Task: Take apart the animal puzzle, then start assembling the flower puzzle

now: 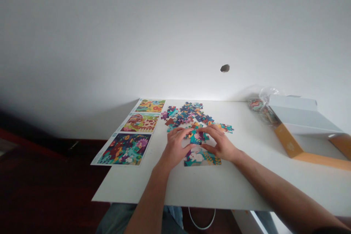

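Between my two hands is a small teal puzzle piece point(195, 137), just above a joined section of puzzle point(202, 158) that shows a white rabbit. My left hand point(177, 144) has its thumb and fingertips at the piece's left side. From the right, my right hand point(219, 143) reaches the same piece with thumb and index finger. Loose pieces point(186, 112) lie in a heap beyond my hands, and a few more point(227, 128) are beside my right hand. A printed sheet with three pictures point(128, 142) lies to the left.
An open orange and white box point(294, 146) stands on the right of the white table point(246, 190). Clear plastic bags with pieces point(256, 105) lie beside it near the wall. The table's front edge is close to my body.
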The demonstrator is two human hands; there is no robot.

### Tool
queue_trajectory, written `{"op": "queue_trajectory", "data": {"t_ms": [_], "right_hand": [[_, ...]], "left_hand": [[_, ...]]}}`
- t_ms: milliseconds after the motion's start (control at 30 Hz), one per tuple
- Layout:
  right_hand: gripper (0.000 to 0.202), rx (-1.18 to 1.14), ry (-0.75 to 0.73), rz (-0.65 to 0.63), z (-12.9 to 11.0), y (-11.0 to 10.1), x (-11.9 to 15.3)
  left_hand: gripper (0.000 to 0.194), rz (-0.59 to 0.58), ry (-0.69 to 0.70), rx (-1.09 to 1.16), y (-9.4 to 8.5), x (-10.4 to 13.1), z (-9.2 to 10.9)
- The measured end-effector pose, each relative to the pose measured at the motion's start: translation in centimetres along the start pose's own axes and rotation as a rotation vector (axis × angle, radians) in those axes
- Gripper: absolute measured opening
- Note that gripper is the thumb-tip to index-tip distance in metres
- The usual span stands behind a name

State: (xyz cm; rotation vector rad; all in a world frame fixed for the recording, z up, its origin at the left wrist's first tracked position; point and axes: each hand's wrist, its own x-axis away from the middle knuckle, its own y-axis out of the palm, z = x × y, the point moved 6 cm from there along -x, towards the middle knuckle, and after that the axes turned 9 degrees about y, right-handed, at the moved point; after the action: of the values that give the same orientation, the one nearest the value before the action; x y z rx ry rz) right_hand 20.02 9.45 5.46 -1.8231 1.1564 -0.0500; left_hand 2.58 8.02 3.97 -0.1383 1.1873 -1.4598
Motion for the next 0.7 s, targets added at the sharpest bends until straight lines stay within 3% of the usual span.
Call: {"op": "queue_trajectory", "data": {"t_ms": [700], "right_hand": [[0.045,0.002,-0.03,0.006,0.17,0.09,-0.03]], "left_hand": [[0.049,0.009,0.015,-0.001,-0.18,0.16,0.01]]}}
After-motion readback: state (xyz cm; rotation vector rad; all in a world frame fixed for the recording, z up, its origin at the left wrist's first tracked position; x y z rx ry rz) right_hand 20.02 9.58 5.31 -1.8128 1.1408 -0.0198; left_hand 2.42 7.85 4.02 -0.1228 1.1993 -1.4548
